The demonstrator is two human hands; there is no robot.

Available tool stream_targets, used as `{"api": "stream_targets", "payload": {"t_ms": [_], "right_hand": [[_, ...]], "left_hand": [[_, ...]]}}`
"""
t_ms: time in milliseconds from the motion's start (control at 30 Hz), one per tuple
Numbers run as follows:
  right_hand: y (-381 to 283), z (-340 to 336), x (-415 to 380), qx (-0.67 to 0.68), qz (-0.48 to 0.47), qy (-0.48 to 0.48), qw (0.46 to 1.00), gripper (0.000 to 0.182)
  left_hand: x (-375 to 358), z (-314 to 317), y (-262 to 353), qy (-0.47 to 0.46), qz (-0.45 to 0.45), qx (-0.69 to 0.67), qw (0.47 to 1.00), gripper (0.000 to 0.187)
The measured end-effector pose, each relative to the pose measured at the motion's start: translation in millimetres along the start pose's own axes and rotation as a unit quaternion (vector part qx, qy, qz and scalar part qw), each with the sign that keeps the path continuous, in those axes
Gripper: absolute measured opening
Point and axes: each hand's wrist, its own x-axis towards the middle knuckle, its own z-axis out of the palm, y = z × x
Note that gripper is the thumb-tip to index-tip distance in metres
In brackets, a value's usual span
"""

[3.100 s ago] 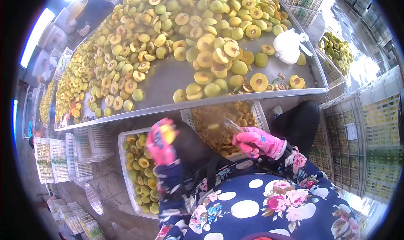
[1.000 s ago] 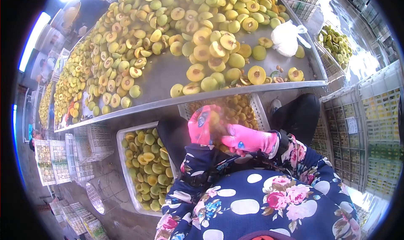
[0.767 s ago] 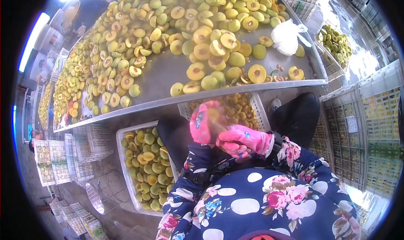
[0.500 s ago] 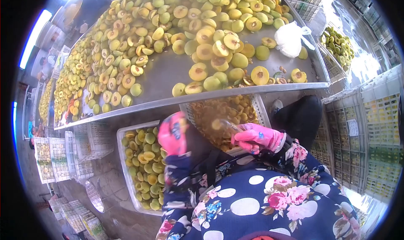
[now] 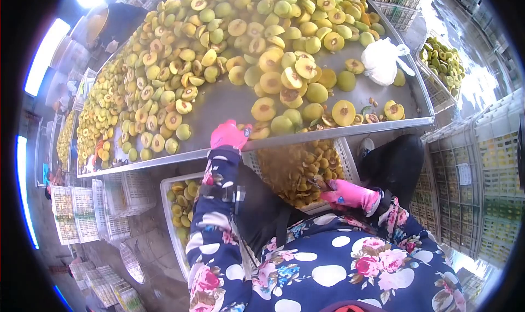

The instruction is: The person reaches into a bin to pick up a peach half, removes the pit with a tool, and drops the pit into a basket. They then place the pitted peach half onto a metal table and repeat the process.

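My left hand (image 5: 228, 136), in a pink glove, is over the near edge of the metal table (image 5: 213, 107). Its fingers are curled round the spot where a halved yellow-green peach lay, and the glove mostly hides the fruit. Just right of those fingers lies another peach half (image 5: 260, 130). Lower right, my right hand (image 5: 350, 195), also gloved in pink, is closed round a thin pitting tool (image 5: 315, 182); glove and blur hide most of it. The tool's tip is above a white crate (image 5: 345, 158) filled with yellow-brown fruit pieces (image 5: 298, 167).
A large heap of peach halves (image 5: 164, 88) covers much of the table. A tied white plastic bag (image 5: 381, 62) sits near its right corner. Beside my left forearm stands a crate (image 5: 170, 224) of green-yellow halves. Stacked crates (image 5: 476, 170) rise at right, others (image 5: 82, 213) at left.
My left hand has moved up from above the crates to the table edge, over a peach half. My right hand has shifted slightly right and down, keeping the tool. The view has tilted a little.
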Motion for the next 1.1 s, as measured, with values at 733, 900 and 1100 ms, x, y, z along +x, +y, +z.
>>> {"api": "stream_targets", "payload": {"t_ms": [733,900,1100], "right_hand": [[-85,34,-41,0.084,-0.158,0.003,0.984,0.032],[-76,41,-36,0.184,-0.186,-0.003,0.965,0.031],[-62,36,-22,0.197,-0.243,0.036,0.949,0.031]], "left_hand": [[-123,-2,48,-0.146,-0.011,-0.908,0.392,0.043],[-138,8,66,-0.105,0.024,-0.910,0.401,0.041],[-149,0,58,-0.276,0.048,-0.891,0.358,0.045]]}}
